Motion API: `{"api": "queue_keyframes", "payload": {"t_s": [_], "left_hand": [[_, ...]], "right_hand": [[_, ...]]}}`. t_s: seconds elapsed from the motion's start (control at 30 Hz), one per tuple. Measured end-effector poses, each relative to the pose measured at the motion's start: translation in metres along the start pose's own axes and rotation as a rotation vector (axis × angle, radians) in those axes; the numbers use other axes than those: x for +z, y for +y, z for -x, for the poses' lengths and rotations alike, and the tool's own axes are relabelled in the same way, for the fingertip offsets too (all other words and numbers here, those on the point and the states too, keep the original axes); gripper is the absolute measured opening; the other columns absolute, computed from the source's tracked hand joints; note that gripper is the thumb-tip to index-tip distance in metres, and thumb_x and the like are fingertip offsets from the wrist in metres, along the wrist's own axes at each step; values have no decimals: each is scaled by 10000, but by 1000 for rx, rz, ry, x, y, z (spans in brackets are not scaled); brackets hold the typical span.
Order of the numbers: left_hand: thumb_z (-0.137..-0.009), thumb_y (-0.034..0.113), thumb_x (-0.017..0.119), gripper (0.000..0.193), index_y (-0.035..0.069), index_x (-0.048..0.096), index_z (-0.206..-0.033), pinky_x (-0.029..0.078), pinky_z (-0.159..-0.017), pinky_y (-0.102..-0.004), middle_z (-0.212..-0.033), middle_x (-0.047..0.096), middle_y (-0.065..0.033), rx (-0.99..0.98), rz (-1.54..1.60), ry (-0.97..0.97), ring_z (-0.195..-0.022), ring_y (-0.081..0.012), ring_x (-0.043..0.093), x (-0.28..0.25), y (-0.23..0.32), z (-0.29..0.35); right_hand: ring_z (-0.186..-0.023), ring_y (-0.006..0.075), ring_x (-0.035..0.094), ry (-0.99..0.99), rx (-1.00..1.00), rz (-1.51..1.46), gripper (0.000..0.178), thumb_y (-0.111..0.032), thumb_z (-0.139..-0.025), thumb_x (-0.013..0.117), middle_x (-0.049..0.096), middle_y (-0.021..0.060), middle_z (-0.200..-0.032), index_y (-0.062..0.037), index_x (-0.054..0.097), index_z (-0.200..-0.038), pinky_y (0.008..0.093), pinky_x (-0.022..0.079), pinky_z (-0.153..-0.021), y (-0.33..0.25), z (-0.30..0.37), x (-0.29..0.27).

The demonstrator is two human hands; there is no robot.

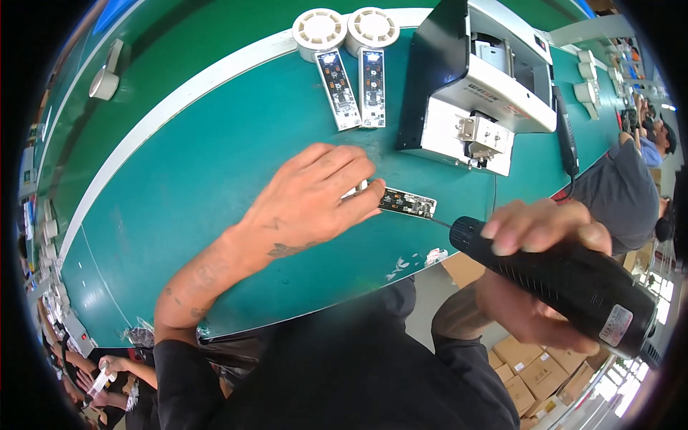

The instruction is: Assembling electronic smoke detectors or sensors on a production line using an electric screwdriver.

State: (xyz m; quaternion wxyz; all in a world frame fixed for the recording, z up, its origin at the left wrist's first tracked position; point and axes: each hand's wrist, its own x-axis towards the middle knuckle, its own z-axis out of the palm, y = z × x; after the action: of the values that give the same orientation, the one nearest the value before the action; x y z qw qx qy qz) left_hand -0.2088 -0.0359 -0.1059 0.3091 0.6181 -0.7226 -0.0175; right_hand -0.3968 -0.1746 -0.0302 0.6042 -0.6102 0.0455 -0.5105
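Note:
With fingers closed, my left hand (pixel 315 190) grips a white-edged piece carrying a dark circuit board (pixel 407 203), low over the green table; its near end is hidden by the fingers. My right hand (pixel 537 265) is wrapped round a black electric screwdriver (pixel 552 276). The thin bit reaches left to the free end of the circuit board; whether it touches cannot be made out. Beyond my left hand lie two white units with round slotted heads (pixel 319 29) and long circuit boards (pixel 373 87), side by side.
A black and white screw feeder machine (pixel 480 89) stands at the back right, with another black screwdriver (pixel 566 136) beside it. Cardboard boxes (pixel 523 362) sit below the table at the right. More white units (pixel 105 84) lie at the far left; other people work at both sides.

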Motion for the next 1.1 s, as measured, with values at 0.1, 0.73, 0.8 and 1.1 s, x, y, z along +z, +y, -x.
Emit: {"api": "queue_keyframes", "payload": {"t_s": [0.1, 0.73, 0.8, 1.1], "left_hand": [[-785, 197, 856, 356, 40, 691, -1059, 539, -804, -412, -1061, 633, -98, 20, -5, 28, -1033, -295, 654, 4, -2, 0], [-747, 145, 799, 247, 39, 725, -958, 574, -794, -391, -962, 667, -74, -12, -11, 70, -946, -260, 675, 10, -10, 4], [-755, 133, 797, 233, 40, 726, -956, 580, -787, -391, -959, 667, -74, -12, 2, 56, -941, -260, 676, 14, -13, -2], [-769, 90, 800, 205, 43, 729, -956, 595, -748, -403, -940, 660, -77, -35, 43, 50, -907, -260, 679, 11, -8, -4]], "right_hand": [[-705, 205, 596, -181, 21, -98, 1005, -764, -910, 622, 601, 141, -989, -35, 346, -1543, 362, 485, -604, -11, -12, -15], [-508, 155, 608, -308, 0, -59, 236, -130, -935, 713, 601, 60, -779, -78, 575, -1120, 274, 525, -408, -9, -2, -15], [-538, 197, 577, -264, 145, -39, 331, -350, -1068, 560, 589, 84, -798, -86, 589, -1266, 341, 551, -467, -16, -3, -18], [-473, 168, 566, -245, 115, -61, 204, -178, -1069, 522, 530, 42, -686, -75, 597, -1228, 325, 552, -407, -26, -3, -24]]}}
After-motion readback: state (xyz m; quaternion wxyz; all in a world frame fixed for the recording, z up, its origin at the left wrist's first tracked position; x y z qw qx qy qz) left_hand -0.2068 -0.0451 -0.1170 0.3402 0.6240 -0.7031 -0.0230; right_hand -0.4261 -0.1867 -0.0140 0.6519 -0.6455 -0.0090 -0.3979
